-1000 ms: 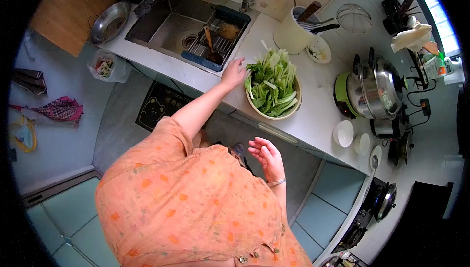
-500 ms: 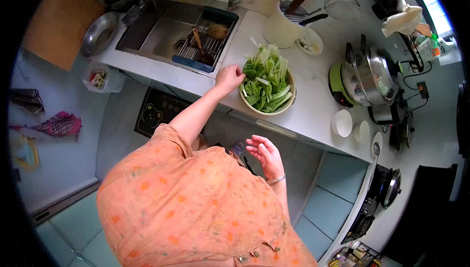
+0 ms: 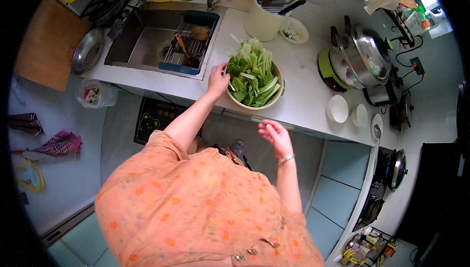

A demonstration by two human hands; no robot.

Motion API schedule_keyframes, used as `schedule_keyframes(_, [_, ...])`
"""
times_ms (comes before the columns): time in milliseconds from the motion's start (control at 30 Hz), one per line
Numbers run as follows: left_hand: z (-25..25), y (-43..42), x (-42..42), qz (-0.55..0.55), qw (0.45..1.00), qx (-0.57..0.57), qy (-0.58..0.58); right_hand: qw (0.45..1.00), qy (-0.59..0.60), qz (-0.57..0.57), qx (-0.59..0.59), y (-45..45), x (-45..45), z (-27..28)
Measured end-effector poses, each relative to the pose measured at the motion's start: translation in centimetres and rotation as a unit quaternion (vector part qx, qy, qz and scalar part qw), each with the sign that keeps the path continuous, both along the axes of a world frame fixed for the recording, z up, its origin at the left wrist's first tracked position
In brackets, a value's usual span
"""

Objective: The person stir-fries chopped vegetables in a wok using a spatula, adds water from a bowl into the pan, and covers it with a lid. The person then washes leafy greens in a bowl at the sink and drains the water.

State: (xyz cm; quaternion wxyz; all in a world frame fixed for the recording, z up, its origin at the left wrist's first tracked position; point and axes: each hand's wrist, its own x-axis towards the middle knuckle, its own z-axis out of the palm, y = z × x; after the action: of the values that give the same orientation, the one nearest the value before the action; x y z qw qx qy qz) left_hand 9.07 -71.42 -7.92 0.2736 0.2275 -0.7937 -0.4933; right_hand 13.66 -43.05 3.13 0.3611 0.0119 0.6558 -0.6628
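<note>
A round cream basin point(image 3: 282, 90) heaped with cut leafy greens point(image 3: 252, 73) stands near the counter's front edge. My left hand point(image 3: 217, 80) is at its left side, fingers closed on the rim beside the leaves; the fingertips are partly hidden. In front of the counter, below and right of the basin, my right hand point(image 3: 275, 138) hangs in the air. Its fingers are loosely bent and somewhat apart, with nothing visible in them. A bracelet point(image 3: 286, 158) circles that wrist.
Left of the basin is a sink point(image 3: 142, 46) with a drying rack point(image 3: 196, 49) across it. Behind stand a cream utensil pot point(image 3: 263, 22) and a plate with scraps point(image 3: 294, 31). Rightward are a steel steamer pot point(image 3: 364, 56), white bowls point(image 3: 337, 109) and a spoon point(image 3: 377, 131).
My right hand has risen toward the counter and its fingers have curled more. My left hand has moved from over the greens' edge to the basin's left rim. The view has shifted.
</note>
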Motion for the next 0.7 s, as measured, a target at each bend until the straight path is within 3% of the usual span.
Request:
schedule_keyframes(167, [1.1, 0.2, 1.2, 0.030, 0.999, -0.004, -0.045, 0.951, 0.261, -0.041, 0.164, 0.7, -11.1, -6.0])
schedule_keyframes(333, [2.4, -0.1, 1.3, 0.039, 0.993, -0.016, -0.109, 0.879, 0.392, -0.017, 0.272, -2.7, -19.1, -6.0])
schedule_keyframes(467, [2.6, -0.6, 1.6, 0.053, 0.989, -0.041, -0.135, 0.850, 0.438, 0.025, 0.291, -4.9, -23.5, -7.3])
schedule_keyframes(600, [3.1, 1.5, 3.9, 0.013, 0.968, 0.160, -0.193, 0.838, 0.420, 0.121, 0.328, -6.7, -25.9, -8.3])
schedule_keyframes(700, [2.8, 2.6, 3.6, 0.059, 0.975, 0.140, -0.162, 0.846, 0.399, 0.128, 0.330, -7.1, -26.7, -8.4])
